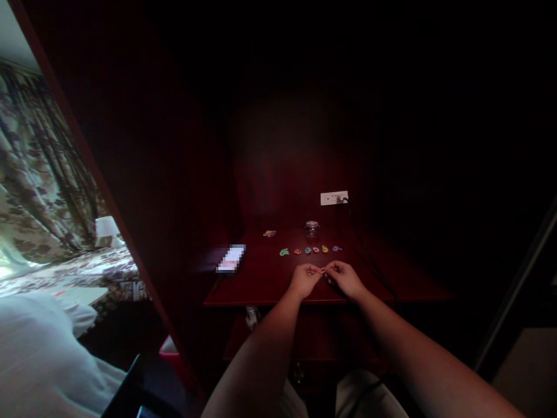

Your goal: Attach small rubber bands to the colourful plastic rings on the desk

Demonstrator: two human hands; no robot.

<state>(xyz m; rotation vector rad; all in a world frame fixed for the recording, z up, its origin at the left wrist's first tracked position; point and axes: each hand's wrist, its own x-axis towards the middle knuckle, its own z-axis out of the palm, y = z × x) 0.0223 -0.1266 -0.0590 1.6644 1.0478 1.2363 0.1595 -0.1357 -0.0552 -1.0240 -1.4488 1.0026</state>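
Over the front of the dark red desk [261,287], my left hand [306,280] and my right hand [346,278] meet at the fingertips. Both are closed in a pinch on a small pink band [322,271], mostly covered by the fingers. Just beyond them lies a row of small coloured bands in separate clumps: green [284,252], orange [297,252], blue [308,251], pink [315,250], yellow [325,249] and purple [336,248]. A loose group of mixed coloured bands [269,233] rests farther back on the left. Behind the row stands a clear lidded jar [312,229].
A lit phone [231,259] leans at the desk's left side. On the back wall is a white socket strip [334,198], its black cable [369,255] running down the right. A dark side panel [130,174] bounds the left; a pink-rimmed bin [169,348] stands below.
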